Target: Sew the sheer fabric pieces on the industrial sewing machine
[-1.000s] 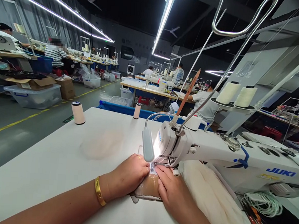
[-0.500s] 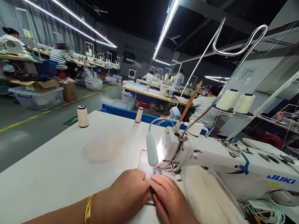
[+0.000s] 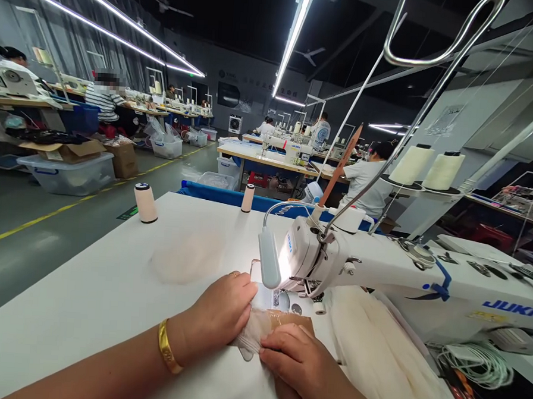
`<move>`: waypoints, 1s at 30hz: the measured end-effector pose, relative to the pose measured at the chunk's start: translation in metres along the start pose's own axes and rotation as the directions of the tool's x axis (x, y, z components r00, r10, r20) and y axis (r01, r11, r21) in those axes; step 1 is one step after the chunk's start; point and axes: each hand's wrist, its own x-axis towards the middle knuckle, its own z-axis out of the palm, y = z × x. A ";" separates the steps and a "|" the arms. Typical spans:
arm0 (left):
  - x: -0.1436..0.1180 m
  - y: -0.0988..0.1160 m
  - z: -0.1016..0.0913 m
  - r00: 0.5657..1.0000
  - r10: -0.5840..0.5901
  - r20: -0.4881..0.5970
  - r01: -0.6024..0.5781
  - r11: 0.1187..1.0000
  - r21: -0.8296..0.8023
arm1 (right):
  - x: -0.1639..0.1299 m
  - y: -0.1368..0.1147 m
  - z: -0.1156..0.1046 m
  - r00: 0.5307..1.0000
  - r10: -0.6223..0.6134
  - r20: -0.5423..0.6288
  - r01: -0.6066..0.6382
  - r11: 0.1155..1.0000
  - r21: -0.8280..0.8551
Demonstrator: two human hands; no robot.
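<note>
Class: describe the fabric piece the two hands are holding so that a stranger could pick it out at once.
Start at the white sewing machine on the white table. Just in front of its lit needle, the left hand and right hand pinch a small fabric piece. Unlike the cream cloth heap nearby, it is tan-edged and sheer.

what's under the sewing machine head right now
Under the sewing machine head, the lit metal plate shows bare. The small beige fabric piece lies just before it, held by both hands; the needle itself is too small to tell.
</note>
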 end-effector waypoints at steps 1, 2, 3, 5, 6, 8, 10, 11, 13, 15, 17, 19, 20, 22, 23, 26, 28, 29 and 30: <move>0.001 -0.001 0.002 1.000 0.013 -0.020 -0.013 1.000 -0.014 | 0.001 -0.002 -0.002 1.000 0.024 0.011 -0.024 1.000 0.017; 0.001 -0.002 0.003 0.999 0.024 -0.046 -0.025 0.999 -0.032 | 0.002 -0.004 -0.005 0.998 0.051 0.034 -0.052 0.998 0.043; 0.002 -0.003 0.004 0.997 0.034 -0.074 -0.038 0.998 -0.053 | 0.003 -0.007 -0.008 0.994 0.087 0.063 -0.091 0.993 0.076; 0.002 -0.002 0.006 0.989 0.063 -0.136 -0.075 0.993 -0.089 | 0.004 -0.010 -0.014 0.977 0.185 0.106 -0.199 0.969 0.148; 0.001 -0.002 0.006 0.981 0.087 -0.174 -0.106 0.989 -0.101 | 0.004 -0.011 -0.015 0.963 0.251 0.098 -0.265 0.948 0.177; -0.001 0.002 0.006 0.953 0.151 -0.263 -0.187 0.975 -0.117 | 0.002 -0.010 -0.015 0.906 0.423 0.036 -0.420 0.884 0.206; -0.002 0.006 0.007 0.912 0.209 -0.353 -0.263 0.958 -0.113 | 0.001 -0.008 -0.010 0.824 0.566 -0.026 -0.548 0.808 0.217; -0.003 0.008 0.008 0.891 0.233 -0.390 -0.294 0.950 -0.105 | 0.000 -0.006 -0.007 0.795 0.605 -0.037 -0.584 0.781 0.220; -0.004 0.011 0.011 0.851 0.263 -0.454 -0.337 0.937 -0.089 | 0.000 -0.003 -0.001 0.790 0.612 -0.042 -0.591 0.778 0.212; -0.004 0.012 0.015 0.816 0.274 -0.509 -0.364 0.928 -0.084 | 0.001 -0.001 0.002 0.816 0.576 -0.059 -0.558 0.809 0.186; -0.003 0.013 0.019 0.786 0.287 -0.547 -0.386 0.919 -0.073 | 0.002 0.000 0.004 0.831 0.549 -0.085 -0.533 0.831 0.157; -0.002 0.013 0.022 0.751 0.330 -0.572 -0.415 0.910 -0.021 | 0.003 0.000 0.003 0.836 0.540 -0.100 -0.525 0.839 0.144; -0.001 0.013 0.023 0.732 0.352 -0.583 -0.425 0.905 0.013 | 0.003 0.000 0.003 0.838 0.536 -0.105 -0.521 0.842 0.140; -0.001 0.014 0.023 0.710 0.374 -0.597 -0.426 0.903 0.059 | 0.003 0.000 0.002 0.843 0.524 -0.119 -0.510 0.850 0.128; -0.001 0.014 0.023 0.705 0.375 -0.601 -0.424 0.903 0.066 | 0.003 0.000 0.002 0.845 0.520 -0.126 -0.507 0.853 0.124; -0.001 0.016 0.024 0.719 0.362 -0.593 -0.417 0.908 0.048 | 0.003 -0.001 0.002 0.846 0.517 -0.132 -0.504 0.855 0.119; -0.002 0.016 0.024 0.726 0.357 -0.588 -0.414 0.910 0.042 | 0.003 -0.001 0.002 0.847 0.516 -0.127 -0.503 0.856 0.118; -0.001 0.016 0.024 0.729 0.354 -0.586 -0.410 0.911 0.041 | 0.004 -0.001 0.002 0.849 0.513 -0.125 -0.501 0.857 0.116; -0.001 0.016 0.024 0.730 0.352 -0.586 -0.406 0.913 0.042 | 0.004 -0.001 0.002 0.851 0.511 -0.124 -0.500 0.859 0.113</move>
